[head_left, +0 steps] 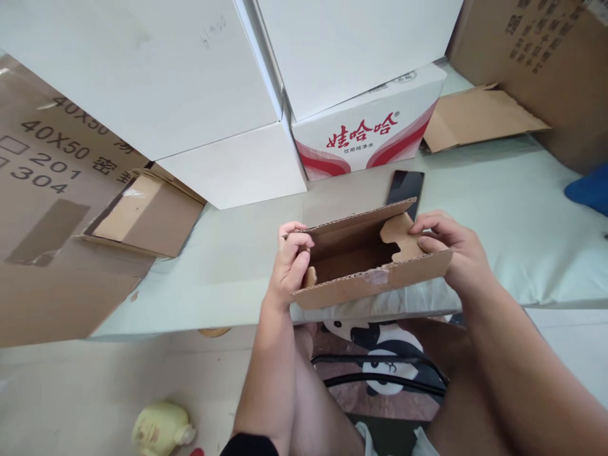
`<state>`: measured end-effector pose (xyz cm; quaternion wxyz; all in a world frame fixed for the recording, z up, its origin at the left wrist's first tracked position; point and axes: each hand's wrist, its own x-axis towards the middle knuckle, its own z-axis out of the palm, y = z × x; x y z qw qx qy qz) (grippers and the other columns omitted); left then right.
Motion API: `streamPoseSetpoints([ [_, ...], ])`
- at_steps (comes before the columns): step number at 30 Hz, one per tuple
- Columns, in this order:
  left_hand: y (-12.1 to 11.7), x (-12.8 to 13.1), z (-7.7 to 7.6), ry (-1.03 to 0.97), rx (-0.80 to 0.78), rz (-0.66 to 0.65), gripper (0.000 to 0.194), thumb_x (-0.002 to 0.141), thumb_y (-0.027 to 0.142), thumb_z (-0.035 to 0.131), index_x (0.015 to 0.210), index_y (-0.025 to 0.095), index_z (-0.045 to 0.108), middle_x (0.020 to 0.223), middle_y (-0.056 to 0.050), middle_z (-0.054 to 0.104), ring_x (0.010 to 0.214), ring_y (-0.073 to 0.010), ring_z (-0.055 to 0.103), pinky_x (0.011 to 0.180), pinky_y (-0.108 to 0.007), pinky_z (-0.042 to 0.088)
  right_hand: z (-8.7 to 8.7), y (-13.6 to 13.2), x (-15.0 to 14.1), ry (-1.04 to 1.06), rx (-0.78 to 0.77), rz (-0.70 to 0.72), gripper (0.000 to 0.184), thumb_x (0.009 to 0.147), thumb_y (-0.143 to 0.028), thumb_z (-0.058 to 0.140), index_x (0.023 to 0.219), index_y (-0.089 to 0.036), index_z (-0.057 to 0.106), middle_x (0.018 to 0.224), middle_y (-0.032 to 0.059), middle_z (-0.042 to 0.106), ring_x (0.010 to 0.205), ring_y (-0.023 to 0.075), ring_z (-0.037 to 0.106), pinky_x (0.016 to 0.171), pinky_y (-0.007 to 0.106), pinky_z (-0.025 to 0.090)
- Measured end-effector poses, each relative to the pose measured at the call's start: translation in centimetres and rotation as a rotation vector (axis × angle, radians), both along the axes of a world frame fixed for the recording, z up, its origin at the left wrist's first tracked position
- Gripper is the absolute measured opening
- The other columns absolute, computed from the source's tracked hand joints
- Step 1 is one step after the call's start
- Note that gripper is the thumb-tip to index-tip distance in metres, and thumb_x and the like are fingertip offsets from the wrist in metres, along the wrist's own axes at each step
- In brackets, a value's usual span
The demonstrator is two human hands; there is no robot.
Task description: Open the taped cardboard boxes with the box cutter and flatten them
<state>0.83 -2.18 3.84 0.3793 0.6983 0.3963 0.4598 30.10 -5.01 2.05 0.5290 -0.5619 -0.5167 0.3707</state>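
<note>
A person holds a small cardboard box (339, 289) in both hands, at the near edge of a bench (232, 253) spread with pale green cloth. Its open top faces up toward the person, showing the bare brown inside; whether its base touches the bench cannot be told. The left hand (291, 261) is at the left end, with the fingers curled closed over the end wall and the thumb bent close beside them. The right hand (449, 246) grips the right end, its fingers and thumb nearly together on a notched flap (403, 237) that leans in over the opening. A strip of clear tape (375, 277) shows on the near wall.

Just beyond the box lies a dark phone (406, 185), partly hidden behind the far wall. Farther back stands a red-and-white box (365, 139), with white boxes (247, 164) beside and above it. To the left, an open carton (164, 218) sits against a large brown carton (42, 221) with black print. To the right, a folded piece of cardboard (489, 117) lies near another printed carton (555, 88). A yellow jug (161, 427) is on the floor (95, 380).
</note>
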Motion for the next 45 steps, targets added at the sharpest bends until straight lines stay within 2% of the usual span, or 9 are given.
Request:
streamPoseSetpoints([
  [4,0.0,0.2,-0.7,-0.071,0.067,0.047,0.031,0.091,0.056,0.055,0.087,0.026,0.059,0.101,-0.008,0.052,0.116,-0.0306,0.047,0.103,-0.047,0.04,0.8,-0.4,0.4,-0.225,0.167,0.035,0.012,0.079,-0.023,0.061,0.076,-0.026,0.071,0.094,0.0061,0.063,0.087,0.0216,0.062,0.081,0.038,0.052],
  [7,0.0,0.4,-1.0,-0.138,0.088,0.041,0.029,0.092,0.055,0.054,0.091,0.025,0.055,0.109,-0.007,0.051,0.11,-0.0278,0.048,0.098,-0.045,0.042,1.3,-0.8,1.0,-0.32,0.321,0.121,0.016,0.087,-0.024,0.059,0.08,-0.026,0.073,0.094,0.0061,0.067,0.087,0.022,0.064,0.081,0.039,0.053],
  [12,-0.3,0.9,-1.0,-0.243,-0.014,0.013,0.027,0.092,0.051,0.055,0.091,0.025,0.054,0.115,-0.006,0.05,0.1,-0.0233,0.049,0.089,-0.039,0.044,2.6,-1.3,1.8,-0.431,0.453,0.288,0.024,0.097,-0.029,0.054,0.089,-0.029,0.076,0.093,0.0039,0.076,0.092,0.0233,0.067,0.085,0.042,0.051],
  [16,-0.8,1.1,-0.9,-0.22,-0.055,-0.01,0.028,0.091,0.052,0.057,0.089,0.024,0.054,0.113,-0.007,0.052,0.1,-0.0249,0.051,0.088,-0.04,0.045,3.7,-1.7,1.9,-0.53,0.417,0.449,0.023,0.096,-0.02,0.054,0.097,-0.028,0.076,0.099,0.0012,0.08,0.089,0.0209,0.071,0.08,0.038,0.052],
  [20,-1.5,1.5,-0.6,-0.173,-0.003,0.025,0.029,0.091,0.051,0.057,0.084,0.023,0.053,0.107,-0.009,0.054,0.104,-0.0278,0.052,0.09,-0.043,0.045,4.1,-2.2,1.5,-0.682,0.413,0.47,0.025,0.093,-0.014,0.053,0.095,-0.025,0.075,0.097,0.0015,0.079,0.081,0.0188,0.069,0.072,0.035,0.051],
  [30,-2.0,1.9,0.1,-0.162,-0.009,0.029,0.023,0.093,0.047,0.054,0.089,0.024,0.054,0.106,-0.008,0.054,0.102,-0.0269,0.052,0.092,-0.044,0.044,4.2,-2.9,0.7,-0.894,0.362,0.548,0.029,0.099,-0.034,0.053,0.105,-0.026,0.08,0.116,0.0034,0.079,0.099,0.0251,0.072,0.08,0.041,0.051],
  [32,-2.1,1.9,0.2,-0.169,-0.004,0.024,0.021,0.093,0.045,0.053,0.089,0.024,0.054,0.109,-0.007,0.054,0.102,-0.0263,0.052,0.093,-0.044,0.044,4.2,-2.9,0.6,-0.92,0.33,0.547,0.033,0.1,-0.036,0.049,0.099,-0.027,0.08,0.12,0.0034,0.077,0.106,0.0273,0.07,0.083,0.043,0.051],
  [37,-2.2,1.9,0.3,-0.165,-0.017,0.031,0.021,0.094,0.044,0.052,0.09,0.024,0.054,0.107,-0.007,0.053,0.101,-0.0262,0.052,0.092,-0.044,0.044,4.5,-2.9,0.4,-0.873,0.234,0.578,0.053,0.103,-0.033,0.037,0.059,-0.024,0.067,0.112,0.0036,0.075,0.123,0.0299,0.061,0.094,0.047,0.049],
  [45,-2.0,1.9,0.4,-0.176,-0.036,0.048,0.022,0.095,0.045,0.052,0.089,0.024,0.054,0.111,-0.008,0.053,0.108,-0.0265,0.05,0.096,-0.043,0.042,4.6,-2.9,0.3,-0.798,0.269,0.568,0.051,0.103,-0.031,0.04,0.058,-0.021,0.061,0.105,0.0086,0.07,0.12,0.029,0.059,0.094,0.046,0.047],
])
